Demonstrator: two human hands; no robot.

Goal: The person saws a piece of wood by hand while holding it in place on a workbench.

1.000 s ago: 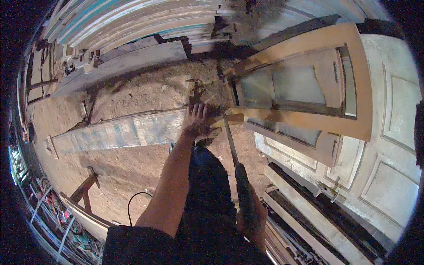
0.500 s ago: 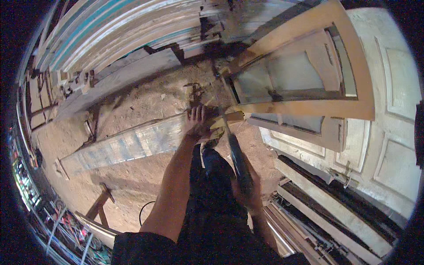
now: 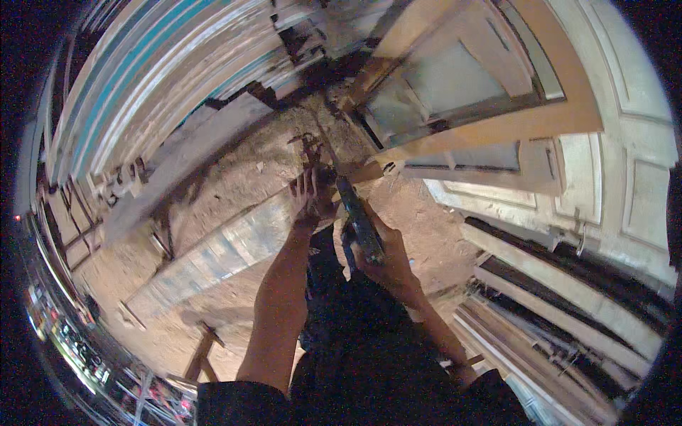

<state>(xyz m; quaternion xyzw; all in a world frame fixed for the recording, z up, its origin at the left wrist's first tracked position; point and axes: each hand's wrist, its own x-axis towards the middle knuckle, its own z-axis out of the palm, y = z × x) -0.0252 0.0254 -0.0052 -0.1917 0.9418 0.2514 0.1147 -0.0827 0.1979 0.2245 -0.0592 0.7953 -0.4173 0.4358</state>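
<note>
My right hand grips the dark handle of a handsaw, whose long narrow blade reaches away from me into the middle of the view, partly blurred. Just left of it, my left hand presses on a piece of yellowish wood at the near end of a weathered grey plank bench. The fingers of that hand point away from me and are blurred. My dark-clothed legs show below, between my forearms.
Stacked boards stand beyond a grey beam. At right are an orange door frame with glass and a white panelled door, with long timbers below. A wooden trestle stands at lower left on the dirt floor.
My right hand and the saw's handle have moved forward, up the view toward my left hand. The view has turned, so the bench now slants more steeply. My left hand stays on the wood.
</note>
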